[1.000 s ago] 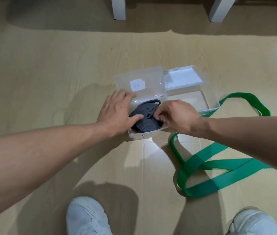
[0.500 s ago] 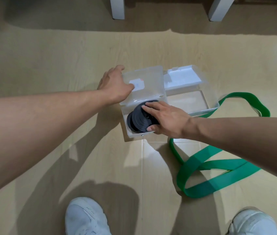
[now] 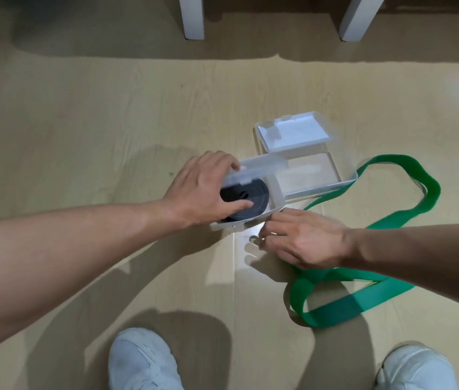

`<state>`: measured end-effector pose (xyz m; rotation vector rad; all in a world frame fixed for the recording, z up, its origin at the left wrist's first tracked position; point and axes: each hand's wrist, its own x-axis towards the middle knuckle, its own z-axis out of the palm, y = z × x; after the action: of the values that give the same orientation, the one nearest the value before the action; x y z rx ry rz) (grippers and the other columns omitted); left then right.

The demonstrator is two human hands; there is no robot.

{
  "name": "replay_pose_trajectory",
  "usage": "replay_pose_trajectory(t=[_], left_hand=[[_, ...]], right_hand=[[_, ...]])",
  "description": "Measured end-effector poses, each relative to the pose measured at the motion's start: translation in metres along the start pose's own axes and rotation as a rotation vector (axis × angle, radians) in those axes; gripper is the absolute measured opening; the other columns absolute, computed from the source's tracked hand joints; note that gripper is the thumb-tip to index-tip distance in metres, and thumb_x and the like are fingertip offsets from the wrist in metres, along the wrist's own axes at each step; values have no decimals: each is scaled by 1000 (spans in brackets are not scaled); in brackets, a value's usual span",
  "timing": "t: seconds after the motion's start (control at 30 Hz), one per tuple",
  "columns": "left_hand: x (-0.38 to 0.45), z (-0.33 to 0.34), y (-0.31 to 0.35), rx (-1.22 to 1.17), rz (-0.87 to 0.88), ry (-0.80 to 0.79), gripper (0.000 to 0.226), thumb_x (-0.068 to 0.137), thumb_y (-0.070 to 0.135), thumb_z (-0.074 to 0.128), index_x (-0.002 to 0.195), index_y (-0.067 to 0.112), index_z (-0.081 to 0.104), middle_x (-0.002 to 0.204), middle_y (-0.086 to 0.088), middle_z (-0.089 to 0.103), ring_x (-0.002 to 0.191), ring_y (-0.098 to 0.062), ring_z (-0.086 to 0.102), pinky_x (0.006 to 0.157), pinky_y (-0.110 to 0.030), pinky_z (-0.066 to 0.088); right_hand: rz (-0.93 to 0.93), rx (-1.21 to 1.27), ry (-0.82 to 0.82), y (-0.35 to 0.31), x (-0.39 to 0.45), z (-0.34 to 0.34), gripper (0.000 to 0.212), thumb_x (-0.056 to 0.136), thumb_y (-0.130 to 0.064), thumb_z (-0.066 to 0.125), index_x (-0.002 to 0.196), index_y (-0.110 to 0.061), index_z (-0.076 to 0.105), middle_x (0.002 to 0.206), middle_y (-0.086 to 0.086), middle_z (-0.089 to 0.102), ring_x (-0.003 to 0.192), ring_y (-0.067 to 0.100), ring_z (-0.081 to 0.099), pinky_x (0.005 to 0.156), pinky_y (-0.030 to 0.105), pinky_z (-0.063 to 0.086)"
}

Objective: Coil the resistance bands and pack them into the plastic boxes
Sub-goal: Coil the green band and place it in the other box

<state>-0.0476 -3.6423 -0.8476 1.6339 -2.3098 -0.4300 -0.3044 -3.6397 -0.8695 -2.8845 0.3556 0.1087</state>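
Nearest the camera, two white sneakers (image 3: 145, 361) stand on the pale wood-grain floor (image 3: 82, 130); just beyond them on the right lies the long flat green resistance band (image 3: 343, 302), uncoiled, its loops running from near the right shoe away to the far right, past the far box.

The right hand (image 3: 304, 239) rests low on the floor over the near part of that green band, palm down, fingers loosely curled and pointing left; whether they pinch anything cannot be told; its fingertips sit just beside the near right corner of the small clear plastic box (image 3: 274, 198).

Inside that box lies the coiled black resistance band (image 3: 253, 197), flat, touching the walls; the left hand (image 3: 205, 190) reaches in from the left, thumb pressing down on the coil, fingers spread over the half-lowered clear lid (image 3: 262, 167), gripping its edge.

The lid hinges along the far side, so closing likely means pressing toward the near edge; the left hand is nearer.

Farther right sits a second clear plastic box (image 3: 321, 181), open and empty, lid (image 3: 295, 133) tilted back.
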Motion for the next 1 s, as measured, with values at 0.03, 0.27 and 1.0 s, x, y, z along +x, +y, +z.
replay_pose_trajectory(t=[0.03,0.27,1.0], left_hand=[[1,0,3,76,111,41,57,78,57,70,117,17,60,124,-2,63,119,-28,57,107,-39,37],[5,27,61,258,511,-352,29,86,25,66,115,19,62,109,-2,65,106,-28,58,89,-38,41],[-3,47,141,162,83,-630,113,68,57,86,157,34,20,148,-2,34,136,-22,35,112,-34,33]], right_hand=[[19,-1,-29,2,-6,1,28,100,-30,43,106,-20,69,103,-1,65,93,20,56,84,33,49],[395,107,-443,20,-47,1,30,90,-35,53,119,-29,52,111,-5,61,103,20,56,85,37,51],[633,521,-34,-28,-127,-16,7,96,-13,52,96,-16,58,93,-5,60,91,13,51,83,40,46]])
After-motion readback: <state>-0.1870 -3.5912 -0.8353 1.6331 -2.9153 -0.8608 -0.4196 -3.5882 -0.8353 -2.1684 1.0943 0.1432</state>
